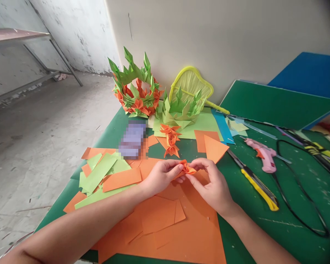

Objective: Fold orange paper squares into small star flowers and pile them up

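Observation:
Between my hands is a small folded orange paper flower (187, 168), held above the orange sheets. My left hand (165, 174) pinches its left side with thumb and fingers. On its right side, the thumb and fingertips of my right hand (210, 183) close on the petals. Just beyond lie several finished orange paper flowers (171, 141) in a short row. A large orange paper sheet (192, 227) with cut pieces on it spreads beneath my forearms. Loose green paper strips (97, 174) and an orange strip (121, 179) lie left of my left hand.
On the green table (244, 227) stand an orange-and-green paper crown (139, 104) and a green folded paper piece (181, 112). A yellow fan-shaped item (194, 80) leans on the wall. To the right are a yellow utility knife (260, 189) and a pink glue gun (264, 156) with its cord.

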`<state>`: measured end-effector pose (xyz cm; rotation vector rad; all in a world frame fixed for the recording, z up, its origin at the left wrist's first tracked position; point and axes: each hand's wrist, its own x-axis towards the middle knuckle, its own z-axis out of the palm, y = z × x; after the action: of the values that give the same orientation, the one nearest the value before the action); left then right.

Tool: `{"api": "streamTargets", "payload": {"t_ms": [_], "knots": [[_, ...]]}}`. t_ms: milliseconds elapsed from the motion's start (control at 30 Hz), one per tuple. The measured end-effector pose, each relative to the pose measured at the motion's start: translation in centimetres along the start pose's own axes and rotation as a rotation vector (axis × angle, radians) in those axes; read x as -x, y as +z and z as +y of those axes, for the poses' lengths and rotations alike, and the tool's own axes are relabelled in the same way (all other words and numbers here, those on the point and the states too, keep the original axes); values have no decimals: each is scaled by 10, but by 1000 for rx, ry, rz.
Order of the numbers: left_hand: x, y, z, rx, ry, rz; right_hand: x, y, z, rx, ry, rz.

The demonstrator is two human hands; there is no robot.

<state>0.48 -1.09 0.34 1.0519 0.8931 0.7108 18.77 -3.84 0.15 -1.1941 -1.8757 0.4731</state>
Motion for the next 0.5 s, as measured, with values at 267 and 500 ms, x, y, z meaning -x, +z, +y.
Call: {"api": "streamTargets", "payload": {"t_ms": [267,500], "knots": [[1,0,-3,-24,38,-24,3,3,-3,34,-50,-19],[7,10,6,3,136,60,0,6,-11,101,-236,64]]}}
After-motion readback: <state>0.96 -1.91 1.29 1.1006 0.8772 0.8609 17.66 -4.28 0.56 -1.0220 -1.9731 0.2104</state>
